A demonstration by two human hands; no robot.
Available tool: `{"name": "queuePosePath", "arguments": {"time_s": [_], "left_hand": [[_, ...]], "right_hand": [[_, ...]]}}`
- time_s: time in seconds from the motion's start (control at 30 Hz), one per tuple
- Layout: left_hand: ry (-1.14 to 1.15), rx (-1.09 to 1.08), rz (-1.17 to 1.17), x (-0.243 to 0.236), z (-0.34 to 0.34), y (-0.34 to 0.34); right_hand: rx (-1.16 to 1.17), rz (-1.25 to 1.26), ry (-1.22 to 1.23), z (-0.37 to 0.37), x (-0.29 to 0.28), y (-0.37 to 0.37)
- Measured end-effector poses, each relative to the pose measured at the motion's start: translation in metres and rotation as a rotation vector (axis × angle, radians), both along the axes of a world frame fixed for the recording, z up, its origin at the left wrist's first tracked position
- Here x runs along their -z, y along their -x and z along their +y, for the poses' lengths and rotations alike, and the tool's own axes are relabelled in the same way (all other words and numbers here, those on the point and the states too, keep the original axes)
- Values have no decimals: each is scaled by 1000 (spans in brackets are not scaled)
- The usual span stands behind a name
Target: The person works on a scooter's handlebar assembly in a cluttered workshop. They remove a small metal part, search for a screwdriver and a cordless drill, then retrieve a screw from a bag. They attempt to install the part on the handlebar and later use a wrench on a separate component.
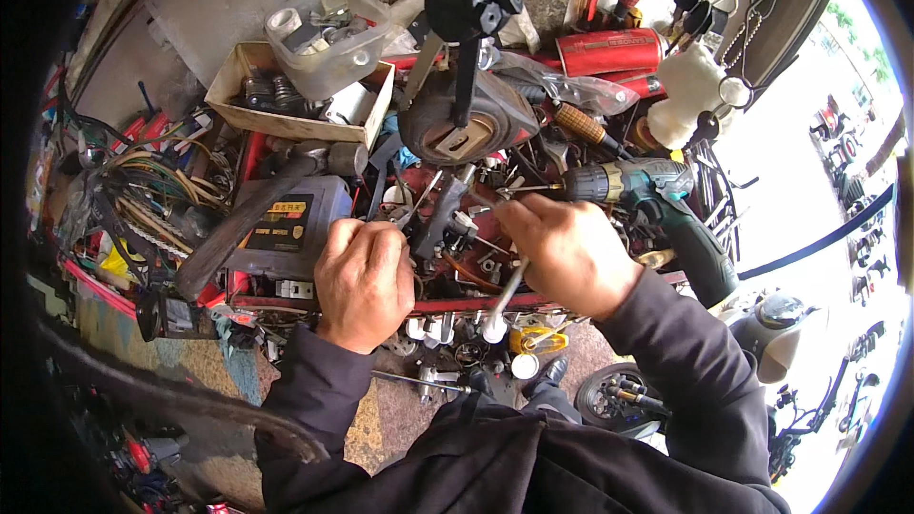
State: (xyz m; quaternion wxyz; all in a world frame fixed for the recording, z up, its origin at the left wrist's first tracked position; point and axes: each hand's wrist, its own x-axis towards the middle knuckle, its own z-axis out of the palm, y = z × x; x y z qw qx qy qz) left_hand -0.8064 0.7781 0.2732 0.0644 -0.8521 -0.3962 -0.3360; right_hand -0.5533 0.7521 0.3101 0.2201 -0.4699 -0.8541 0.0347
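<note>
My left hand (364,281) is closed in a fist at the front edge of the red tool tray (276,303). Whatever its fingers hold is hidden. My right hand (576,257) is wrapped round a metal rod tool (510,291), which slants down toward me and ends in a pale, rounded tip. Between the two hands lies a dark grey, block-like part (443,216) with a metal end; I cannot tell whether either hand touches it. Beyond my right hand rests a green cordless drill (633,181). A hammer (271,195) lies across a dark plastic case (297,228) left of my left hand.
A black key bunch (466,9) hangs in front of a tape measure (471,119). At the back left, a clear tub (328,62) of parts sits on an open box (286,124). Cables (171,171) tangle at left; more keys (705,14) hang at right. Below stands a wheel (609,395).
</note>
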Motion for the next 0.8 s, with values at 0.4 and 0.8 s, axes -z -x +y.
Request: {"name": "queuePosePath", "arguments": {"time_s": [0.4,0.8], "left_hand": [[86,168,-50,-3,4,2],[226,247,-54,2,6,6]], "right_hand": [[-141,24,292,14,18,13],[77,-237,-26,23,2,17]]}}
